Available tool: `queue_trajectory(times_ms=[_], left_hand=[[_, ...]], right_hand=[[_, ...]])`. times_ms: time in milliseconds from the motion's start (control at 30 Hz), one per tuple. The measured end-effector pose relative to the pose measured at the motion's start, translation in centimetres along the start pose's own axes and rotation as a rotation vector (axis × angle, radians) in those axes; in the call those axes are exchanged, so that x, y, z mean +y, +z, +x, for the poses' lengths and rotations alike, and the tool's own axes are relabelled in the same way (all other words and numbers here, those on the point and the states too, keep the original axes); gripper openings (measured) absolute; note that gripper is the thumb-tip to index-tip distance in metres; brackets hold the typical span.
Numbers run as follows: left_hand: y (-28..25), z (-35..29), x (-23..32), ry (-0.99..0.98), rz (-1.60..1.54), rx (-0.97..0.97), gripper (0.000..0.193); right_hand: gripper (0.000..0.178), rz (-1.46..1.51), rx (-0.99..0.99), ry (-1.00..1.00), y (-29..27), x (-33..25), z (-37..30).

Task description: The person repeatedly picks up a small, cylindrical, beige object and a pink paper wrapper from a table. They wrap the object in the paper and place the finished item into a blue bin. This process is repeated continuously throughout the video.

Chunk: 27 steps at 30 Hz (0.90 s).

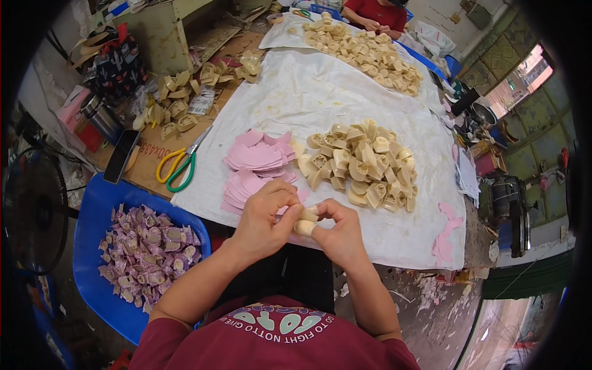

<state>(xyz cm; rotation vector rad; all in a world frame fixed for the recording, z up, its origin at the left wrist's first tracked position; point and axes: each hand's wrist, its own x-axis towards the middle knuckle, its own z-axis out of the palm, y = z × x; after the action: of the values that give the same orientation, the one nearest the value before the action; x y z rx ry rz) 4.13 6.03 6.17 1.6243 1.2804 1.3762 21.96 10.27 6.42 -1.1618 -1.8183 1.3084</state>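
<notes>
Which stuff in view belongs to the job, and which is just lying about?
Likely the job:
- beige piece in both hands
- beige pile
- pink cutouts
- purple pieces in the blue tub

Seemingly lying about:
- phone
- flask
- scissors, not in use now

Pale lettering (280, 323) is printed on the dark red shirt (246, 354). Red characters (155, 150) are borne by brown cardboard (148, 177).
</notes>
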Motion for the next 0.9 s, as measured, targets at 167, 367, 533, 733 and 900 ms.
queue_trajectory(times_ms=[167,367,533,733,900], left_hand=[[0.8,-2.0,0.3,-0.157,-0.703,-0.022,0.009],[-0.4,-3.3,0.7,0.102,-0.503,0.15,0.019],[0.0,-3.1,1.7,0.375,-0.197,0.06,0.025],[-0.3,-2.7,2.1,0.457,0.059,0.079,0.028],[0.7,-2.3,1.3,0.52,0.254,0.151,0.027]], right_hand=[[0.031,-0.212,0.005,-0.353,-0.8,-0.8,0.0],[0.074,-0.055,0.218,-0.41,-0.4,-2.0,-1.6],[0.046,0.887,-0.054,0.022,-0.1,-0.5,-2.7],[0.024,0.931,-0.05,0.049,-0.8,-0.4,-3.0],[0.025,0.708,0.078,-0.002,0.8,-2.2,-3.5]])
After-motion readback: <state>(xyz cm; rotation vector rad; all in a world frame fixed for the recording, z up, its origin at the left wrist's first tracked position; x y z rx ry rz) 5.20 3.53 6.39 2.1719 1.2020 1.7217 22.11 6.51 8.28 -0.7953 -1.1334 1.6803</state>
